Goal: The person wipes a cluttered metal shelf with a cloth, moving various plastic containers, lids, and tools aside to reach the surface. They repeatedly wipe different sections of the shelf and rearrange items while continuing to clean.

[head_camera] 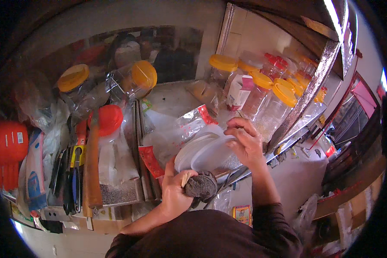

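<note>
My left hand [175, 192] grips a stack of white round plastic discs [193, 148], which look like lids, by their lower edge. A dark grey cloth [201, 186] is bunched against the same hand, and a short pale stick-like piece [185, 180] shows by the thumb. The front disc [214, 153] leans apart from the others. At its upper right rim is my right hand [246, 143], its thumb and fingers on the edge. Behind the discs lies a clear plastic bag [167, 137] with red printed ends.
Clear jars with yellow lids [284, 95] crowd the right of the metal shelf beside a small carton [240, 93]. Leftward are long metal bars [142, 154], a wooden-handled tool [94, 167], packaged utensils [75, 174] and red plastic goods [8, 145]. A metal-clad post [304, 96] rises at right.
</note>
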Demonstrator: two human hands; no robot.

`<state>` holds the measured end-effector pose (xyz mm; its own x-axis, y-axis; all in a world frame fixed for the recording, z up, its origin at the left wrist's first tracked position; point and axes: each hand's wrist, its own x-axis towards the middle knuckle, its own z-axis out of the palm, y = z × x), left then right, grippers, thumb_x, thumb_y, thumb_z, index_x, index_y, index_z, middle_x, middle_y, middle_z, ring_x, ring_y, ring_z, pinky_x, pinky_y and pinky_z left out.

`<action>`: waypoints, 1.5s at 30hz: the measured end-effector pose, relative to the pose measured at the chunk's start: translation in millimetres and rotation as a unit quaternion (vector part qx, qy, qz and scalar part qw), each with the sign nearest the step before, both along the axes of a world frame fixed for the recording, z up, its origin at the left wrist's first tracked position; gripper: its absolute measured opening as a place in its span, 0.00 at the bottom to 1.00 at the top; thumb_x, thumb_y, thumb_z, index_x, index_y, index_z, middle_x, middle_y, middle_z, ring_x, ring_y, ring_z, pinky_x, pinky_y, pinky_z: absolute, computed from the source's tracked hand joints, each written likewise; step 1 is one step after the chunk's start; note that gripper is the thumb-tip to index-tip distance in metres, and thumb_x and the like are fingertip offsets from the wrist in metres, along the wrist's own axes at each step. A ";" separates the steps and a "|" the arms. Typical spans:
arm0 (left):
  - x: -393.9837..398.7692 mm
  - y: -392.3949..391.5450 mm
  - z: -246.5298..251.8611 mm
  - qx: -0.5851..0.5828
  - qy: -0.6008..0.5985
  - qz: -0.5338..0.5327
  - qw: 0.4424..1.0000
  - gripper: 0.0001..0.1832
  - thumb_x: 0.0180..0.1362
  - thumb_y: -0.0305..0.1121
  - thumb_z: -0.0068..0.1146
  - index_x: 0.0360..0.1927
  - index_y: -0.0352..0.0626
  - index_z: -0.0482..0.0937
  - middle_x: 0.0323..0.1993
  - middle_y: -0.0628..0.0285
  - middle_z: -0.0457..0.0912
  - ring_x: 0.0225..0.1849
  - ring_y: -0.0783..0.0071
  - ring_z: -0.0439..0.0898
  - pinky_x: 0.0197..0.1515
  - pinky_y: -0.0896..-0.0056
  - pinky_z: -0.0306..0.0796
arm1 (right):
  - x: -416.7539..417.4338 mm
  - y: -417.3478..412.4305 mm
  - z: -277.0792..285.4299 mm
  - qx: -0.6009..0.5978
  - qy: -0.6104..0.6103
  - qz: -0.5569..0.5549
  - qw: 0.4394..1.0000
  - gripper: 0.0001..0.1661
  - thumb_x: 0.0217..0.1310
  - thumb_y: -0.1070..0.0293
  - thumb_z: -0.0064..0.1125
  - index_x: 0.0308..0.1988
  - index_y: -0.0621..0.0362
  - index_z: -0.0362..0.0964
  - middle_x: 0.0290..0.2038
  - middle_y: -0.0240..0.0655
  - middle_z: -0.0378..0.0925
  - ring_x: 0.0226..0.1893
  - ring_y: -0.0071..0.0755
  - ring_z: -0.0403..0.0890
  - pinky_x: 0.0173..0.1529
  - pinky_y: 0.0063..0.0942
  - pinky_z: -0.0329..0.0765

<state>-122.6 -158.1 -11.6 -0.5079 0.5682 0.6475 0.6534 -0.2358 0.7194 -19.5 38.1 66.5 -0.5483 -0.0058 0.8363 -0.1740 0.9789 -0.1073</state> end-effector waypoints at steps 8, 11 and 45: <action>3.9 -3.2 -8.3 0.059 0.019 -0.022 0.998 0.18 0.35 0.25 0.68 0.34 0.45 0.78 0.56 0.43 0.63 0.50 0.50 0.73 0.50 0.62 0.68 | -10.1 -12.6 -30.4 -0.147 0.005 -0.026 0.989 0.11 0.50 0.72 0.50 0.35 0.65 0.72 0.39 0.44 0.78 0.37 0.41 0.80 0.41 0.30 0.74; 8.1 -1.8 -10.3 0.071 -0.142 -0.158 0.975 0.18 0.38 0.25 0.68 0.36 0.42 0.78 0.60 0.40 0.56 0.53 0.46 0.70 0.51 0.61 0.68 | -5.9 -6.6 -43.3 -0.169 -0.021 -0.071 0.983 0.13 0.54 0.68 0.47 0.36 0.66 0.71 0.38 0.45 0.78 0.36 0.42 0.80 0.41 0.31 0.74; 3.8 -5.4 5.5 -0.009 -0.041 -0.020 0.999 0.10 0.34 0.24 0.65 0.25 0.43 0.79 0.43 0.47 0.71 0.38 0.57 0.77 0.45 0.62 0.69 | 5.2 -20.6 3.7 -0.240 -0.279 0.139 0.919 0.33 0.54 0.65 0.55 0.57 0.66 0.55 0.47 0.50 0.70 0.47 0.45 0.74 0.50 0.35 0.70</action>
<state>-118.9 -163.4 -6.2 -0.5351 0.6007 0.5940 0.5824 -0.2470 0.7745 -14.3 17.5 70.2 -0.9259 0.0855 0.3680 -0.1975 0.7209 -0.6643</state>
